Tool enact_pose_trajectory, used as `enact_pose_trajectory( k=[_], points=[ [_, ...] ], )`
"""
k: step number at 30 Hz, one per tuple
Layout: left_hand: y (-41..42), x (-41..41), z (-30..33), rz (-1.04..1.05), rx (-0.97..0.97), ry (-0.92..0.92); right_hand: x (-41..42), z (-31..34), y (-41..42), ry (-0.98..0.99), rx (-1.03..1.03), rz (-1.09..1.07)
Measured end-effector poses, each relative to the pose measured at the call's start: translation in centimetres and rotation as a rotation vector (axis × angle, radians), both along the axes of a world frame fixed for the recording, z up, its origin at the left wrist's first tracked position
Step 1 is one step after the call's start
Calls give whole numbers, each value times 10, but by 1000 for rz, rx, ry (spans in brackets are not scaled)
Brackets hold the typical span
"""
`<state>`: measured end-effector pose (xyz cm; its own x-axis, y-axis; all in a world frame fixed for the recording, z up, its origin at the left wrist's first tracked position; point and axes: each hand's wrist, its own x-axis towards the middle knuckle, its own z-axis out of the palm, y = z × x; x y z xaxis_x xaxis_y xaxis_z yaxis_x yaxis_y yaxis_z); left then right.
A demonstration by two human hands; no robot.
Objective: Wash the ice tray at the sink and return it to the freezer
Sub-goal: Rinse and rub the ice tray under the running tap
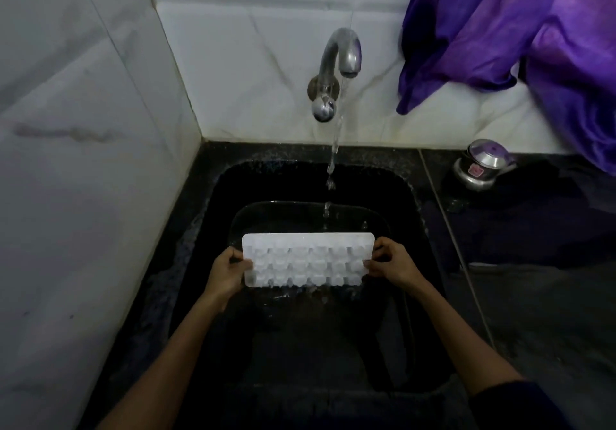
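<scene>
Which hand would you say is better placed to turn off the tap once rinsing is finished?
Probably the right hand: the tap and its stream stand nearer the ice tray's right half. Both hands grip the tray now.

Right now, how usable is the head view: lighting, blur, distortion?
Head view: dim overall, the sink nearly black with little detail; the ice tray bright, its cells soft; left hand and right hand readable at its short ends; wide-angle bending slants the wall tiles; the water stream slightly smeared.
</scene>
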<state>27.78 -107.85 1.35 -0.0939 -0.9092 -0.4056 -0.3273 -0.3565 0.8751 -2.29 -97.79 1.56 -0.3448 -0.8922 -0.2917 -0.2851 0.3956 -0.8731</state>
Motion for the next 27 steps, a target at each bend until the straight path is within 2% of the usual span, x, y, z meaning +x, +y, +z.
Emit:
enact_pose_trajectory(
  k=[4, 10, 13, 14, 16, 19, 22, 27],
  points=[
    [10, 2, -8, -6, -57, 21, 11, -12, 12, 133, -72, -51],
    [20, -5, 18, 148, -106, 255, 16, -2, 13, 72, -288, -176],
    [21, -4, 31, 229, 13, 537, 16, 6, 18, 22, -430, -212],
    [22, -3, 32, 275, 85, 629, 19, 4, 21, 14, -442, -218],
    [29, -6, 29, 336, 222, 702, 26, -6, 29, -6, -401, -213],
    [37, -10, 24, 348, 293, 621, 33, -15, 40, -14, -360, -224],
    [29, -9, 32, 308, 279, 579, 28, -3, 39, -6, -461, -248],
    [10, -15, 46, 208, 301, 507, 22, 9, 23, 96, -542, -143]
  ],
)
